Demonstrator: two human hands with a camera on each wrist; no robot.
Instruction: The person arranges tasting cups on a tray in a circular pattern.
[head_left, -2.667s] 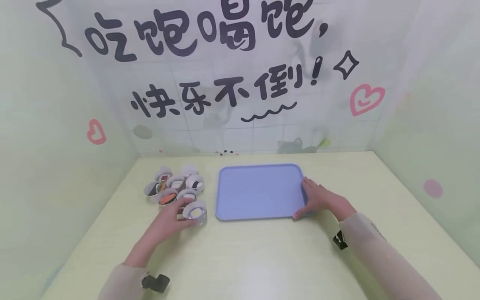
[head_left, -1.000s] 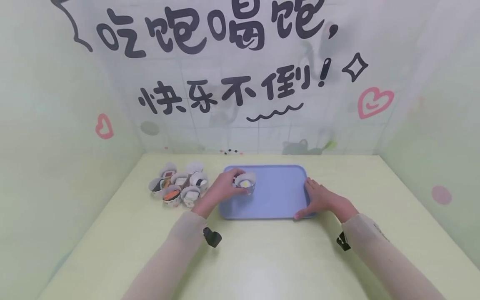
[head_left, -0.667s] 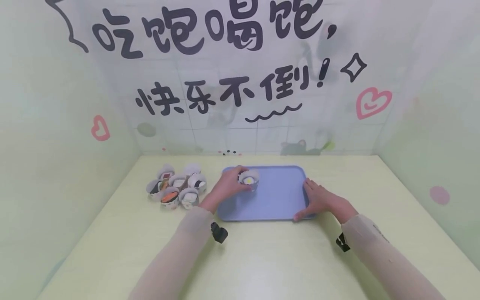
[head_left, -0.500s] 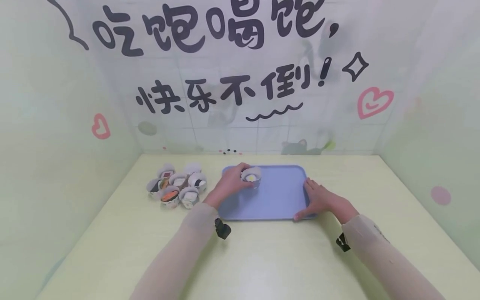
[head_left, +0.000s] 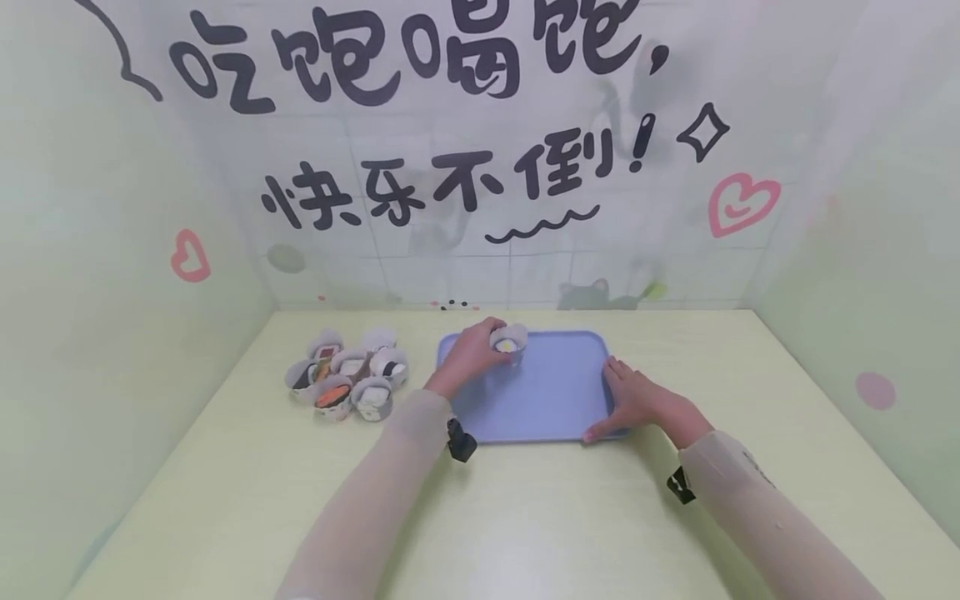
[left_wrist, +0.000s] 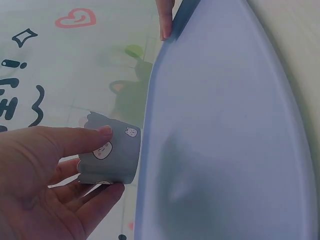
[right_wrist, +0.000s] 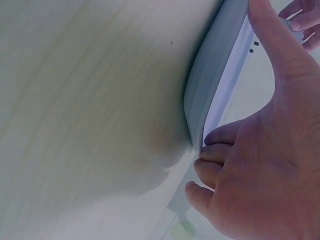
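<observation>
A paper cupcake cup (head_left: pixel 511 343), printed with small cartoon faces and holding a white-and-yellow food piece, is in my left hand (head_left: pixel 471 355), over the back left part of the blue tray (head_left: pixel 551 387). The left wrist view shows the thumb on one side of this cup (left_wrist: pixel 111 149) and fingers on the other. My right hand (head_left: pixel 637 396) holds the tray's right edge, thumb at the front corner and fingers further back. In the right wrist view, those fingers (right_wrist: pixel 220 150) bend at the tray's rim (right_wrist: pixel 212 90).
Several similar cups with sushi-like pieces stand close together, among them a cup with an orange-topped piece (head_left: pixel 333 397), left of the tray on the pale table (head_left: pixel 525 517). A printed wall sheet (head_left: pixel 450 275) rises behind the table's back edge.
My left hand has carried the paper cup from the group at left to above the tray, then further back and right. The right hand has kept its place on the tray's edge.
</observation>
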